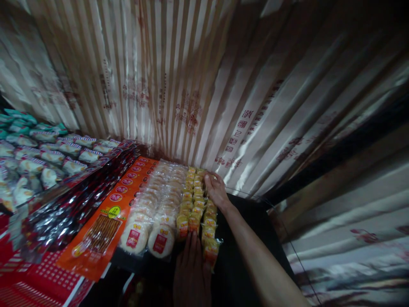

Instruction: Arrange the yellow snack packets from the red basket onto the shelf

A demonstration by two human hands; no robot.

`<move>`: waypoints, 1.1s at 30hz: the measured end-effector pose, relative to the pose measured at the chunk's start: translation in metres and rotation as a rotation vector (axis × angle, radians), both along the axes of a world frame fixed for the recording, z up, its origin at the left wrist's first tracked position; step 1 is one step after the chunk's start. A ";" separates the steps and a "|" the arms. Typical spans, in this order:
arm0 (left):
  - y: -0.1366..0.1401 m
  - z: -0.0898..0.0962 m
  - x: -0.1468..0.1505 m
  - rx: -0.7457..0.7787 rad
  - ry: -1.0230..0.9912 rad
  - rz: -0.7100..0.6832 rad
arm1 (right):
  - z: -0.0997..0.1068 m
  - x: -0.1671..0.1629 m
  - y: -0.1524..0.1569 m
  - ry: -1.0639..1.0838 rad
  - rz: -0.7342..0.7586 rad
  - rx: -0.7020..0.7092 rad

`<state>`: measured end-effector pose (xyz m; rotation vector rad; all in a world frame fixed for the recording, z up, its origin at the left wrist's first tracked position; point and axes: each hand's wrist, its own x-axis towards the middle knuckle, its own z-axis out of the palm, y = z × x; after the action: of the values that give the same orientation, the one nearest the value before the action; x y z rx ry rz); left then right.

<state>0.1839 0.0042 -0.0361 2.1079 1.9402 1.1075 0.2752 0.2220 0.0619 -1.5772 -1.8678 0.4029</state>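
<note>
Small yellow wrapped snack packets (198, 206) stand in three close rows on a dark surface. My left hand (192, 266) lies low in front of them, fingers stretched out and together, the tips at the near end of the middle row. At the far end, my right hand (216, 189) rests against the right-hand row, its fingers partly hidden behind the packets. The right row reaches nearer to me than the other two. Just left of the packets are two rows of round white crackers (161, 238) in clear wrappers with red labels.
An orange snack bag (105, 226) and a stack of dark, shiny packs (79, 204) lie farther left. Beyond them are several white packets (53, 155) and green packets (19, 121). A red plastic basket (47, 273) is at lower left. A pleated printed curtain (179, 76) hangs behind.
</note>
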 end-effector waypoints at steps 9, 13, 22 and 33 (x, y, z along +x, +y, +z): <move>-0.005 0.019 -0.006 -0.023 0.091 -0.017 | -0.019 0.056 -0.134 0.651 -0.172 -0.107; -0.005 0.020 -0.008 -0.009 0.147 -0.020 | -0.056 0.047 -0.193 0.605 -0.122 -0.223; -0.002 0.013 -0.006 0.028 0.178 0.007 | -0.086 0.019 -0.198 0.211 -0.146 -0.020; -0.007 0.006 -0.009 0.153 -0.029 0.003 | -0.088 0.013 -0.196 0.206 -0.180 -0.011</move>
<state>0.1745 -0.0028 -0.0298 2.1493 1.9037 1.3188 0.2884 0.0256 -0.0265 -1.6295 -1.5581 0.4764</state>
